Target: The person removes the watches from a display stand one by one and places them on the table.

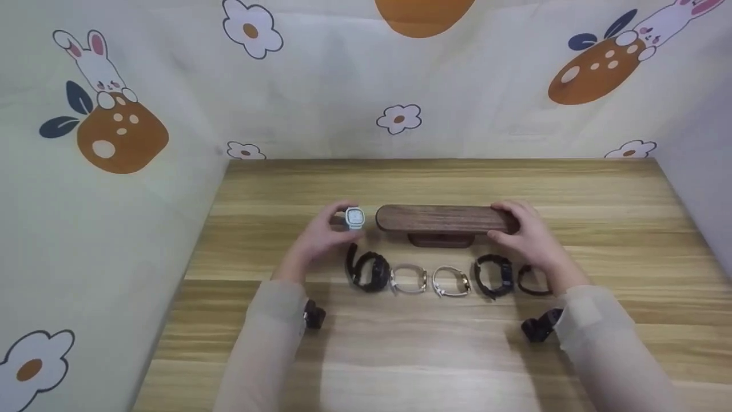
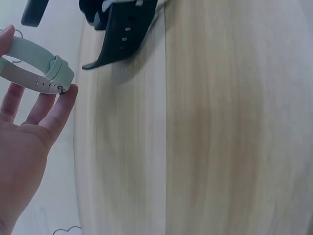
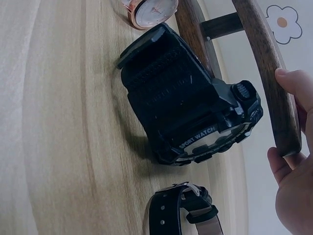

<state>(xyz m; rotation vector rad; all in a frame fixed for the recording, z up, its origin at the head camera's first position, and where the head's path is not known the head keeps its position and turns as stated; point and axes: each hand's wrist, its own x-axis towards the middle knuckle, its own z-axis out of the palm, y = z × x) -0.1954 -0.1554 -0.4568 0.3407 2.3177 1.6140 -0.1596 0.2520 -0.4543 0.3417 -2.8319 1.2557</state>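
My left hand [image 1: 320, 236] holds a pale watch [image 1: 354, 218] with a square face just left of a dark wooden watch stand [image 1: 443, 219]. In the left wrist view its light green strap [image 2: 41, 68] sits between my fingertips [image 2: 61, 105]. My right hand [image 1: 529, 232] grips the right end of the stand [image 3: 266, 73], thumb over its top. In front of the stand several watches lie in a row: a black one [image 1: 369, 270], a silver one [image 1: 409, 280], a rose-gold one [image 1: 452, 281], a black sport watch [image 1: 494, 276], and a dark-strapped one [image 1: 532, 280].
The wooden table [image 1: 434, 355] is walled on the back and both sides by cloth printed with rabbits and flowers [image 1: 103, 114]. Bare wood lies behind the stand and in front of the watch row.
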